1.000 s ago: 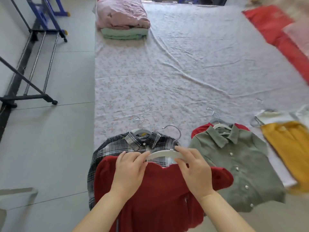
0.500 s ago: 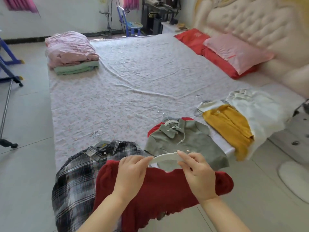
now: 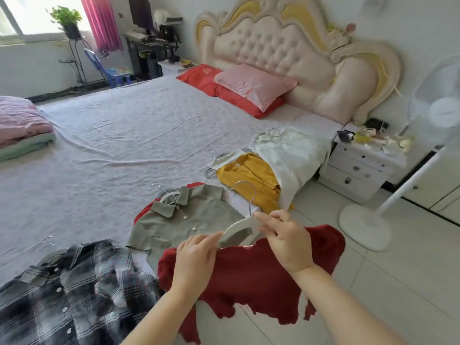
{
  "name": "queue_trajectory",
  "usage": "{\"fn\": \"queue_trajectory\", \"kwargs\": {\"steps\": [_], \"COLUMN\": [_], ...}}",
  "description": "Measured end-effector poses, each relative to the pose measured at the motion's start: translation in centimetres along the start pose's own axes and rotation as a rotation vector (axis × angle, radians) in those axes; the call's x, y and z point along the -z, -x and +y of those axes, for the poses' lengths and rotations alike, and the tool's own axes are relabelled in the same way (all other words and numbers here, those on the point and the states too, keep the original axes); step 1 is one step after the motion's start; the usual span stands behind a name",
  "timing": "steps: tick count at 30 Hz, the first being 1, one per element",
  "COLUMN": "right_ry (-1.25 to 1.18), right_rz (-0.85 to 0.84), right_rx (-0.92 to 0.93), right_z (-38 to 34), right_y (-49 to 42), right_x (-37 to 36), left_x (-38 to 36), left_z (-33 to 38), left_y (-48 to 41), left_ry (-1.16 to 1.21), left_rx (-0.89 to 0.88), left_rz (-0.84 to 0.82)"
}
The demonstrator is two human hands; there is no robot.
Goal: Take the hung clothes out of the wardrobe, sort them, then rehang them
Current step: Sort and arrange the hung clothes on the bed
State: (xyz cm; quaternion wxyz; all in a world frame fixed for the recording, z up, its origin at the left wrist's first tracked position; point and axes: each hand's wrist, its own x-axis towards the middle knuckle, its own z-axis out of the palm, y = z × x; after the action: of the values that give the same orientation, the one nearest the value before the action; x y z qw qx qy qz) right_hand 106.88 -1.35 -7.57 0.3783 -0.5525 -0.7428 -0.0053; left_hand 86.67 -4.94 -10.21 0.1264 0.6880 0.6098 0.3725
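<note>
A dark red knit top (image 3: 251, 277) hangs on a white hanger (image 3: 239, 229) with a metal hook, held above the bed's near edge. My left hand (image 3: 196, 257) grips the top's left shoulder at the hanger's end. My right hand (image 3: 283, 235) pinches the hanger's right arm and the top's right shoulder. On the bed lie a plaid shirt (image 3: 67, 290), a grey-green shirt (image 3: 184, 220) over a red garment, a mustard top (image 3: 251, 178) and a white garment (image 3: 291, 155), each on a hanger.
The bed (image 3: 119, 135) carries pink and red pillows (image 3: 249, 88) by the headboard and folded bedding (image 3: 22, 128) at the far left. A white nightstand (image 3: 361, 165) and a standing fan (image 3: 398, 195) stand on the tiled floor at the right.
The view has swung right and up, from the drying rack side to the headboard. Both hands have carried the red top on its hanger rightwards, past the plaid shirt.
</note>
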Motion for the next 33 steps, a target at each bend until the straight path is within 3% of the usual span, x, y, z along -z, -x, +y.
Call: {"fn": "queue_trajectory", "kwargs": {"steps": [11, 17, 25, 33], "right_ry": [0.107, 0.094, -0.036, -0.238], "right_rz": [-0.006, -0.059, -0.1, -0.259], "right_rx": [-0.091, -0.138, -0.066, 0.081], "right_z": [17.1, 24.9, 33.3, 39.1], "right_y": [-7.8, -14.4, -23.6, -33.6], "right_x": [2.2, 1.1, -2.4, -7.1], "left_x": [-14.4, -20.1, -25.7, -29.6], "left_z": [6.2, 8.0, 9.5, 10.7], "left_y": [-11.7, -19.8, -28.8, -35.8], "left_ry": [0.062, 0.069, -0.023, -0.103], "left_rx": [-0.1, -0.064, 0.049, 0.316], "left_rz": [-0.069, -0.118, -0.069, 0.075]}}
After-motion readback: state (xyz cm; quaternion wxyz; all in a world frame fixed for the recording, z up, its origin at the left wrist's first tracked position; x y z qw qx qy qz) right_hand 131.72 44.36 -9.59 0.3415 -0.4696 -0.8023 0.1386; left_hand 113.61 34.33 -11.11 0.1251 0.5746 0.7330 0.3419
